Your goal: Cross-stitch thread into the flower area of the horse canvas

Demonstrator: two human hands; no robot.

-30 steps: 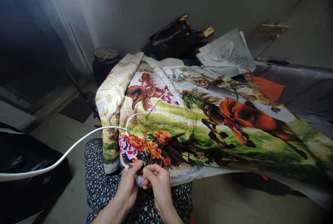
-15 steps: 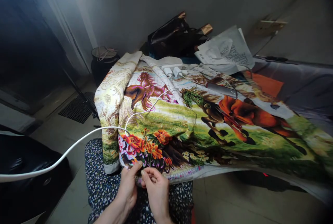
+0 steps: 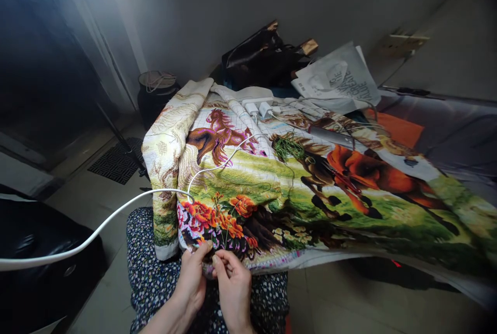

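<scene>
A large cross-stitch cloth (image 3: pixel 295 189) with horses and orange flowers drapes over a low table and onto my lap. My left hand (image 3: pixel 193 278) pinches the cloth's near edge below the flowers, thumb on top. My right hand (image 3: pixel 232 286) sits right beside it, fingertips pinched on a thin thread that runs up over the flower patch; a needle is too small to see. A tangle of green thread (image 3: pixel 288 146) lies on the cloth farther back.
A white cable (image 3: pixel 116 217) curves from the left over the cloth toward white chargers (image 3: pixel 259 106). Behind stand a dark bag (image 3: pixel 260 59), a printed white bag (image 3: pixel 341 80) and a dark pot (image 3: pixel 155 93). Grey bedding (image 3: pixel 458 127) lies at right; a floor mat (image 3: pixel 116 160) at left.
My right hand has slid slightly down and left along the cloth's edge, staying pinched on the thread. The left hand holds its place.
</scene>
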